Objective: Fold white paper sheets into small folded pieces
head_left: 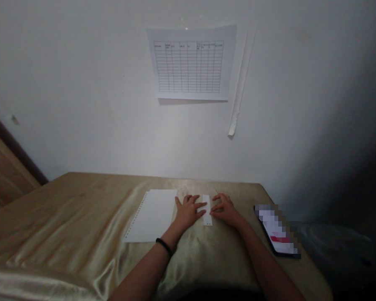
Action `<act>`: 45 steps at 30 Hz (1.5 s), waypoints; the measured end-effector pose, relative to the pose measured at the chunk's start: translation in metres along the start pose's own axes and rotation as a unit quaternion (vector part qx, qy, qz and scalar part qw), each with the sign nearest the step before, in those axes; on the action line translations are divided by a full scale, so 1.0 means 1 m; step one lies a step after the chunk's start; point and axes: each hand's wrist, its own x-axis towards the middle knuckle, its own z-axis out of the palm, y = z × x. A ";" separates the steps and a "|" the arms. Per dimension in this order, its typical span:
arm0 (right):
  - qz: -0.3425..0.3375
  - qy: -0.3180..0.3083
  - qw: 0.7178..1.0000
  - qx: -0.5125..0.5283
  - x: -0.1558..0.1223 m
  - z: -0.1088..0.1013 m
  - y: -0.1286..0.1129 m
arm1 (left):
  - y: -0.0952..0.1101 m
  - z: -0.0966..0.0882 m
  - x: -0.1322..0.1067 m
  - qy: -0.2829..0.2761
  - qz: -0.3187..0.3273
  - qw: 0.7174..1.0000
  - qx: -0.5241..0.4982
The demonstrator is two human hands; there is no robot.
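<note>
A narrow white paper strip [207,217] lies lengthwise away from me on the gold cloth, with small dark marks at its near end. My left hand [188,210] is palm down with its fingers spread, and its fingertips reach the strip's left side. On the other side, my right hand [224,210] has its fingers apart and bent, with a fingertip and the thumb at the strip's right edge. Left of my left hand rests a stack of white loose-leaf paper [153,215] with punched holes along its left edge.
A phone [277,234] with a lit, blurred screen lies near the table's right edge. The satin tablecloth [81,225] has folds at the left. On the wall behind hang a printed table sheet [191,62] and a white strip [240,83]. Wooden furniture [9,163] stands far left.
</note>
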 end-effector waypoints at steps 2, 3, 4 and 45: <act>-0.006 -0.018 1.000 0.007 -0.001 -0.002 0.000 | 0.000 -0.001 0.000 0.001 0.000 1.000 0.002; -0.009 -0.026 1.000 0.010 -0.001 -0.003 -0.001 | 0.001 -0.001 0.000 0.002 0.001 1.000 0.004; -0.010 -0.033 0.999 0.012 -0.002 -0.004 -0.001 | 0.001 -0.002 0.000 0.002 0.001 1.000 0.006; -0.029 -0.116 0.991 0.066 -0.010 -0.011 0.002 | 0.003 -0.005 -0.001 -0.010 -0.007 1.000 0.016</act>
